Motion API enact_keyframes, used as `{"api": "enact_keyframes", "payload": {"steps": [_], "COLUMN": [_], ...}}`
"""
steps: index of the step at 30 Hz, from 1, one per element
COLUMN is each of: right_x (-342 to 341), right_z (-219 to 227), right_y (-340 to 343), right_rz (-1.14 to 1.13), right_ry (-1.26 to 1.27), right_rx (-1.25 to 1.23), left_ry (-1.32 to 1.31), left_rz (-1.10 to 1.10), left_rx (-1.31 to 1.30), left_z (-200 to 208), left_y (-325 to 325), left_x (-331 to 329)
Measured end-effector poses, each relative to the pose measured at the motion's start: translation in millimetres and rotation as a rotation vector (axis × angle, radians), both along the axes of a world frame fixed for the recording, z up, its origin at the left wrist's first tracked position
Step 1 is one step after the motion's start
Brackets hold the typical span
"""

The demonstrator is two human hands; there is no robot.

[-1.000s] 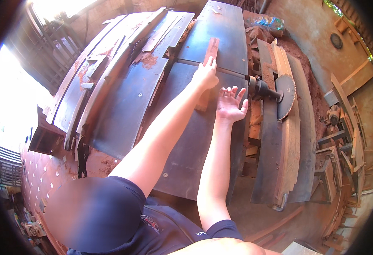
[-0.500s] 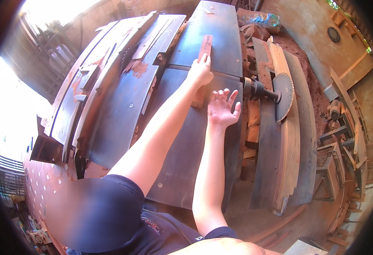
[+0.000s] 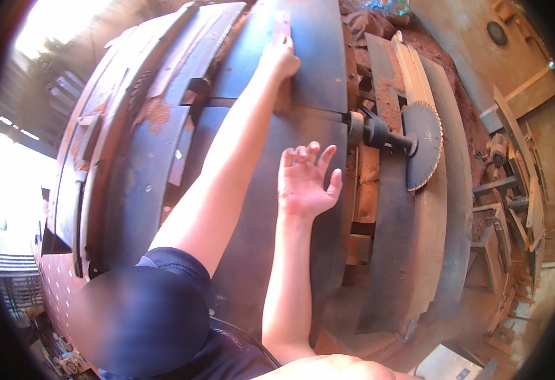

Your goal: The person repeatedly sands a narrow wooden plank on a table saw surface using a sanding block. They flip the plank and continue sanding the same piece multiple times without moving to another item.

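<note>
A narrow reddish wooden strip (image 3: 282, 24) lies lengthwise on the dark far metal bed (image 3: 320, 57) of a woodworking machine. My left hand (image 3: 281, 58) is closed around it, arm stretched far forward; the strip's near part shows below the wrist, close to the slot between the two beds. Over the near metal bed (image 3: 245, 196), my right hand (image 3: 308, 180) is raised with the palm up. Its fingers are spread and slightly curled, holding nothing, apart from the strip.
Right of the beds, a toothed circular saw blade (image 3: 424, 145) sits on a shaft (image 3: 385, 134) beside a long wooden board (image 3: 430, 240). Another table with sawdust (image 3: 156, 115) stands at left. Scrap wood and frames (image 3: 489, 234) lean at the far right.
My left hand has moved farther forward with the wooden strip, past the slot. My right hand has drawn back toward me and a little left. The view has shifted slightly.
</note>
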State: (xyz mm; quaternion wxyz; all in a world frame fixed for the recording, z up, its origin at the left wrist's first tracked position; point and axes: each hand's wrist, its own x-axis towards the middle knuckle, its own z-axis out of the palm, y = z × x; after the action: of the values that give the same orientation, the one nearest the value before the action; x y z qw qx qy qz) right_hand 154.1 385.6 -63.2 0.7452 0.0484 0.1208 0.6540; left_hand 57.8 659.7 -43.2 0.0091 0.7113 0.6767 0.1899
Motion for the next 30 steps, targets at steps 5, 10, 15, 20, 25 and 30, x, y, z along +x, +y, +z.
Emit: {"api": "enact_keyframes", "payload": {"steps": [5,10,15,20,25,30], "right_x": [-10,-7,-7,3,6,28], "right_z": [10,13,13,4,12,7], "right_y": [-10,-4,-7,-2,-2,5], "right_rz": [0.084,0.056,0.069,0.014,0.018,-0.106], "right_ry": [0.013,0.023,0.011,-0.074,-0.101,-0.147], "right_rx": [0.032,-0.024,-0.019,0.025,0.075,0.032], "left_ry": [0.083,-0.056,-0.045,-0.116,-0.120,-0.151], "left_rz": [0.070,0.059,0.050,-0.022,-0.053,-0.155], "left_rx": [0.118,0.118,-0.015,0.008,0.059,0.056], "left_z": [-7,-17,-9,4,-8,7], "left_y": [78,103,80,25,-42,-145], "left_x": [-43,-30,-35,-4,-29,-15]}}
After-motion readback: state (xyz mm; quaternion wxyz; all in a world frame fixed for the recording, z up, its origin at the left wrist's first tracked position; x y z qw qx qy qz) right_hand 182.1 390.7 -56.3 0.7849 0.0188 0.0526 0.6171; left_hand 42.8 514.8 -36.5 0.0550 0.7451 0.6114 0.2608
